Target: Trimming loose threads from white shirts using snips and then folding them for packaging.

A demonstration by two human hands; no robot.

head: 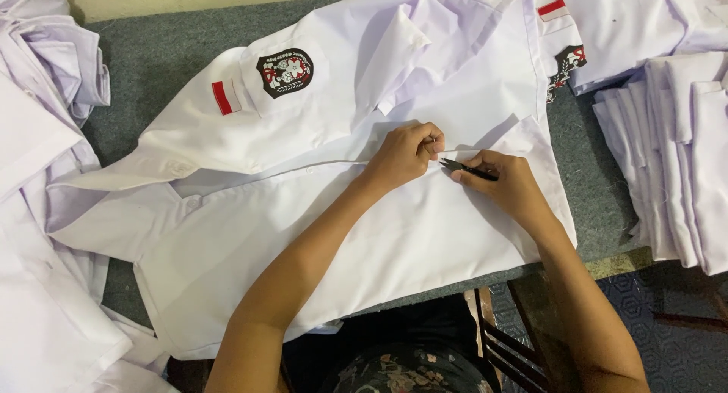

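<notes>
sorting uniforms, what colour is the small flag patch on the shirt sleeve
Red over white, on the flag patch of the white shirt; head view.

We cannot make out the design on the dark shield-shaped sleeve badge (284, 72), and our right hand (506, 184) covers most of the small black thread snips (464, 168), so only the pointed tip shows. The folded stack of white cotton shirts (675, 158) runs off the right edge, the rumpled heap of white shirts (42, 211) off the left. Whatever our left hand (406, 152) pinches between its fingertips is too small to tell.
</notes>
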